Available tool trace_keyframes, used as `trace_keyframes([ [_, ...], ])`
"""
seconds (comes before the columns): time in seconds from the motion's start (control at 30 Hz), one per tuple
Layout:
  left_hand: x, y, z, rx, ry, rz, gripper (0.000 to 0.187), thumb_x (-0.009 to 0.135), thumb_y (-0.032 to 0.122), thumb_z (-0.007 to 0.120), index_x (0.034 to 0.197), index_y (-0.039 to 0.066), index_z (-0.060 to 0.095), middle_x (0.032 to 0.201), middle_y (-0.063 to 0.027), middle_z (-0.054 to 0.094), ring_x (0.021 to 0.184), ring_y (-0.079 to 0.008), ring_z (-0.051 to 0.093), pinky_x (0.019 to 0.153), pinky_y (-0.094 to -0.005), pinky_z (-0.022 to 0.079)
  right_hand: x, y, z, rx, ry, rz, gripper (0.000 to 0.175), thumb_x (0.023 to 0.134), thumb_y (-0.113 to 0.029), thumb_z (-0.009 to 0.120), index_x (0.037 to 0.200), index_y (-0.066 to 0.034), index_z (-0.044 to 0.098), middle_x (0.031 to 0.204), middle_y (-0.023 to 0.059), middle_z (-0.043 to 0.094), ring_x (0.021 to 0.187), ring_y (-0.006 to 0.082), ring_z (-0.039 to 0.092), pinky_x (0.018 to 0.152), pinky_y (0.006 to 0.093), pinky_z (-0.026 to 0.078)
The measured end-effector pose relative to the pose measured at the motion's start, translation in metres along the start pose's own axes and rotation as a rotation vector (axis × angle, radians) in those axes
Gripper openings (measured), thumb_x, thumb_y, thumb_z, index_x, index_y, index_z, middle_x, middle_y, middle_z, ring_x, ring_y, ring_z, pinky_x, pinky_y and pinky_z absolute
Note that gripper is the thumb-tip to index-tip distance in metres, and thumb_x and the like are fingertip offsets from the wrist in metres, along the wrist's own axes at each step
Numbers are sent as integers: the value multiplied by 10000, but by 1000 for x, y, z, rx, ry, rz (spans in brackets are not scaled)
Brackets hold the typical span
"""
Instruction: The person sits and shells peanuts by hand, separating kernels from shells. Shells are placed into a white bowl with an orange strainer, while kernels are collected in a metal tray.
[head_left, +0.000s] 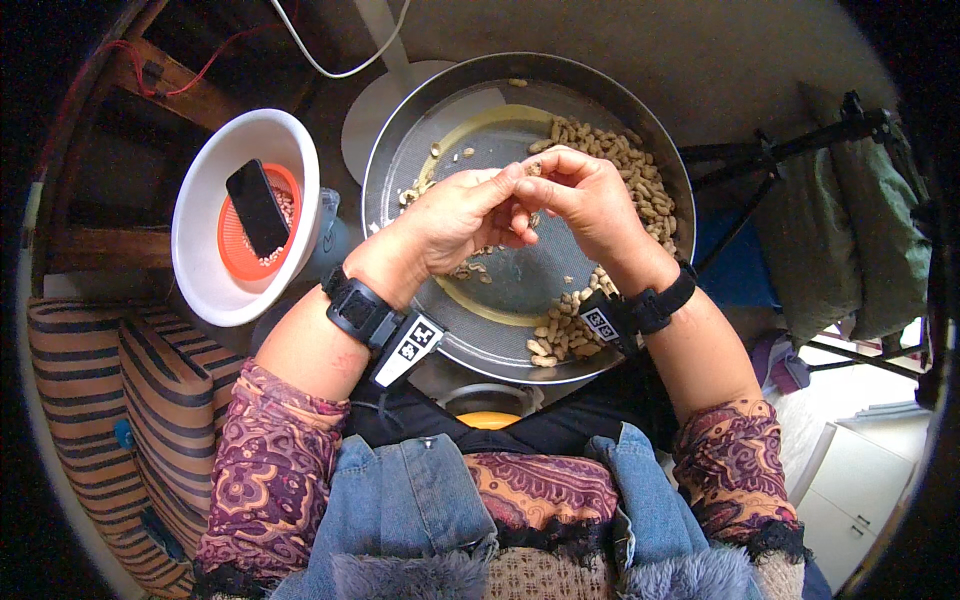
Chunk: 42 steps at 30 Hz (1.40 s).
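Observation:
A large round metal sieve (679, 161) with a mesh bottom lies before me. Unshelled peanuts (652, 180) are heaped along its right side, and a smaller pile is at its lower right. Over the middle of the sieve my left hand (469, 214) and my right hand (581, 199) meet at the fingertips. A peanut piece (533, 169) shows between the thumb and fingers of my right hand, beside my left thumb. My left fingers are curled, with a small bit of shell at them. Broken shells (412, 193) lie in the sieve's left part.
At the left, a white basin (195, 270) holds an orange basket (229, 259) with shelled peanuts (270, 257) and a black phone (257, 208) across it. A striped cushion (165, 412) is at lower left. A folding frame (787, 161) with green fabric stands right. A white cable hangs above.

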<state>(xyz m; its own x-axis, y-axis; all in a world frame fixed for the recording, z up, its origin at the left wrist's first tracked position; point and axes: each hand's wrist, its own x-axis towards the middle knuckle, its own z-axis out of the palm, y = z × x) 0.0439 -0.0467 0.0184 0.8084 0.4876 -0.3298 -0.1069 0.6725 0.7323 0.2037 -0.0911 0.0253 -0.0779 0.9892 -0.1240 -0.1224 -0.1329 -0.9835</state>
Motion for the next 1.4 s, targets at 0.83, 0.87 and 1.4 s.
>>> trace_keyframes([
  [0.83, 6, -8, 1, 615, 193, 220, 494, 866, 511, 339, 822, 54, 519, 646, 4, 523, 522, -57, 454, 447, -199, 378, -4, 11, 18, 392, 104, 217, 238, 852, -236, 519, 790, -20, 597, 657, 23, 558, 538, 82, 483, 517, 200, 398],
  [0.87, 6, -8, 1, 515, 136, 191, 438, 879, 481, 337, 838, 70, 482, 652, 23, 498, 493, -16, 393, 410, -154, 332, -3, 10, 16, 430, 72, 203, 240, 854, -231, 517, 789, -14, 596, 658, 24, 563, 542, 78, 486, 520, 198, 404],
  [1.4, 9, -19, 4, 558, 364, 294, 387, 924, 336, 296, 832, 20, 500, 626, -25, 501, 492, -84, 472, 452, -226, 405, -6, 13, 21, 133, 163, 78, 202, 860, -168, 505, 868, 16, 589, 707, 37, 579, 614, 75, 511, 585, 202, 434],
])
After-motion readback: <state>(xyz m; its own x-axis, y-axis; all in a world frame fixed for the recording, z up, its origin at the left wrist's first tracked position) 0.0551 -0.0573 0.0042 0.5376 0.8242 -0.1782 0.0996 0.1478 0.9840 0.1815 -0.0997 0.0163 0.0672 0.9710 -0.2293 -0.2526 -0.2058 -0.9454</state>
